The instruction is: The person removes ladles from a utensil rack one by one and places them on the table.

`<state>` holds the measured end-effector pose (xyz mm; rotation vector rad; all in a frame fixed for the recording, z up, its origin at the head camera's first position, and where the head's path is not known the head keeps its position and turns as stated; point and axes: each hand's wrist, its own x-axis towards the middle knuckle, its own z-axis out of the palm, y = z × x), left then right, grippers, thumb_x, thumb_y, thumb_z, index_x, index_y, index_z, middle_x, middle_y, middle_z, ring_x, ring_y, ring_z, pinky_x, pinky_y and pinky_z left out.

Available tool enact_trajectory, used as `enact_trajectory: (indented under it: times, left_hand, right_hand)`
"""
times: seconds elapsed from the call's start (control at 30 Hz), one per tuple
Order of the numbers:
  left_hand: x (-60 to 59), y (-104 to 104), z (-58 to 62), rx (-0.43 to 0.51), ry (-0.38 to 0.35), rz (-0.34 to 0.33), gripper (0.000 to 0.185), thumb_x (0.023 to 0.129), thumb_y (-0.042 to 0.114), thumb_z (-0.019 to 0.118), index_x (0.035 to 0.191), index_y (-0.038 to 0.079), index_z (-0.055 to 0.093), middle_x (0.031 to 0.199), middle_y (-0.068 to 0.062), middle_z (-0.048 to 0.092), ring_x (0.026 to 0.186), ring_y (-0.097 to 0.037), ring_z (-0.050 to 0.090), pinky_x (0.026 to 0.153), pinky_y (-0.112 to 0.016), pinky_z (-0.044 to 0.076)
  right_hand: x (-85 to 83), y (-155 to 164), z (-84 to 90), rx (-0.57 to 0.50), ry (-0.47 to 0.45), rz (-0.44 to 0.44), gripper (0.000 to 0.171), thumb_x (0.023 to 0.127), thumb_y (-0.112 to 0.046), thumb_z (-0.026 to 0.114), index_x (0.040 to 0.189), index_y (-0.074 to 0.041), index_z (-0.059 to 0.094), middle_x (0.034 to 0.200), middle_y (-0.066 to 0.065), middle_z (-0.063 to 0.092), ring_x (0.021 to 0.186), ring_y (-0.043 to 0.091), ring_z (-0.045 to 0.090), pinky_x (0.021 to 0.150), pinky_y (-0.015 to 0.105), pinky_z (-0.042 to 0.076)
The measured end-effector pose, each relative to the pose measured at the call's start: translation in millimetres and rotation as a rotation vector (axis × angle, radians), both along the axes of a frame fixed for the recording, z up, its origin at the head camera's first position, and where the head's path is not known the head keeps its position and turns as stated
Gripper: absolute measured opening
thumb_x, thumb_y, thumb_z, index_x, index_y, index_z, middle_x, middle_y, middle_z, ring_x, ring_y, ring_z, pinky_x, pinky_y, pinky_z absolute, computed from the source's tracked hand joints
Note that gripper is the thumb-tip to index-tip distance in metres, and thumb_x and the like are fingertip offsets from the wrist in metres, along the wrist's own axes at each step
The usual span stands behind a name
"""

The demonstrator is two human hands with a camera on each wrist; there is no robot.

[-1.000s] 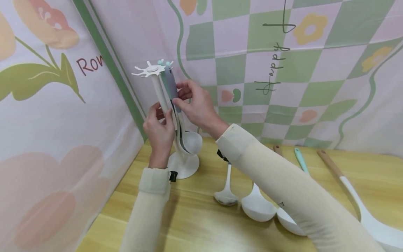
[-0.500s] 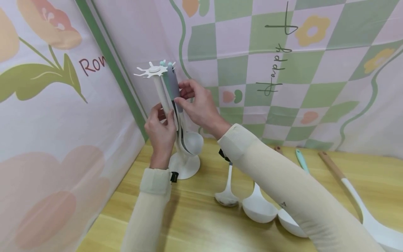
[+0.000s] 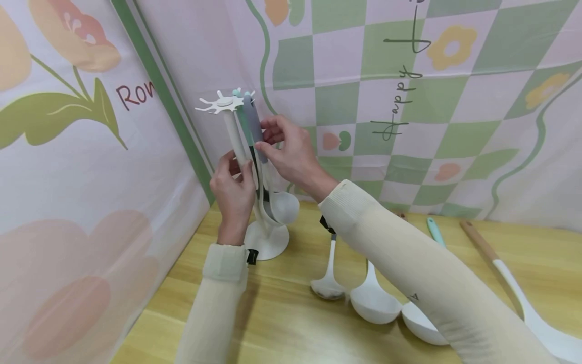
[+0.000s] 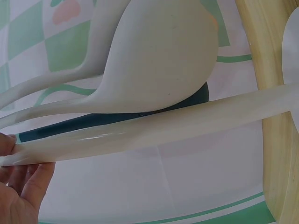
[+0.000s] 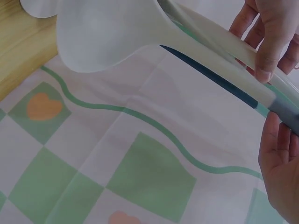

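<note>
A white utensil stand (image 3: 267, 241) rises in the table's back left corner, with a star-shaped hook disc (image 3: 222, 103) on top. My left hand (image 3: 241, 169) grips its pole (image 3: 233, 136) at mid height; the pole (image 4: 163, 130) crosses the left wrist view, with fingers (image 4: 21, 184) at the lower left. My right hand (image 3: 265, 142) pinches the grey handle (image 3: 253, 126) of a white spoon that hangs from the disc, its bowl (image 3: 285, 206) low beside the base. The right wrist view has the bowl (image 5: 103, 32) and grey handle (image 5: 286, 112). A teal-handled utensil (image 3: 237, 96) hangs beside it.
On the wooden table (image 3: 282, 323) lie a small ladle (image 3: 328, 287), two larger white ladles (image 3: 373, 304) (image 3: 423, 326), a teal handle (image 3: 435, 231) and a wooden-handled white spatula (image 3: 500, 268). Patterned cloth walls (image 3: 91, 167) close in the left and the back.
The hanging spoon's bowl has swung slightly to the right, away from the pole. Both hands keep their holds and have barely moved.
</note>
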<state>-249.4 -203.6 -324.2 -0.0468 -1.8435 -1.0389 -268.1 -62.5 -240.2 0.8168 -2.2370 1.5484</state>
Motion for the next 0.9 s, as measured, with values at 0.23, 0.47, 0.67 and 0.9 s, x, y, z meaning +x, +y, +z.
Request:
enact_trajectory:
  times: [0.23,0.47,0.67,0.9]
  left_hand:
    - [-1.4,3.5,-2.5,0.004,-0.012,-0.003,0.029,0.1,0.013,0.07,0.122,-0.006,0.069,0.101,-0.025,0.076,0.089,-0.036,0.078,0.077,-0.045,0.067]
    - [-2.4,3.8,-3.8,0.001,-0.013,-0.01,0.028,0.102,0.014,0.069,0.122,-0.005,0.069,0.102,-0.026,0.076,0.089,-0.037,0.078,0.077,-0.045,0.067]
    - [-2.8,3.8,-2.8,0.003,0.0,-0.009,0.028,0.102,0.013,0.069,0.121,-0.007,0.069,0.101,-0.027,0.076,0.088,-0.038,0.078,0.077,-0.045,0.067]
    - [-1.3,0.6,-1.9,0.017,0.013,-0.002,0.028,0.102,0.013,0.069,0.12,-0.007,0.07,0.1,-0.027,0.076,0.088,-0.038,0.078,0.076,-0.045,0.067]
  right_hand:
    - [3.3,8.8,0.9,0.035,-0.004,-0.023,0.037,0.098,-0.007,0.073,0.133,-0.001,0.062,0.117,0.015,0.072,0.105,0.025,0.072,0.092,0.038,0.063]
    - [3.5,21.1,2.5,0.028,-0.004,-0.015,0.038,0.098,-0.006,0.073,0.134,0.0,0.061,0.117,0.017,0.07,0.105,0.028,0.07,0.094,0.039,0.061]
    - [3.9,38.1,0.4,0.044,0.002,-0.077,0.038,0.097,-0.007,0.074,0.132,0.0,0.062,0.115,0.018,0.072,0.104,0.03,0.072,0.093,0.04,0.061]
    - [3.5,67.3,-3.5,0.075,-0.076,-0.144,0.037,0.095,-0.01,0.074,0.131,-0.005,0.063,0.113,0.016,0.073,0.101,0.026,0.071,0.083,0.033,0.06]
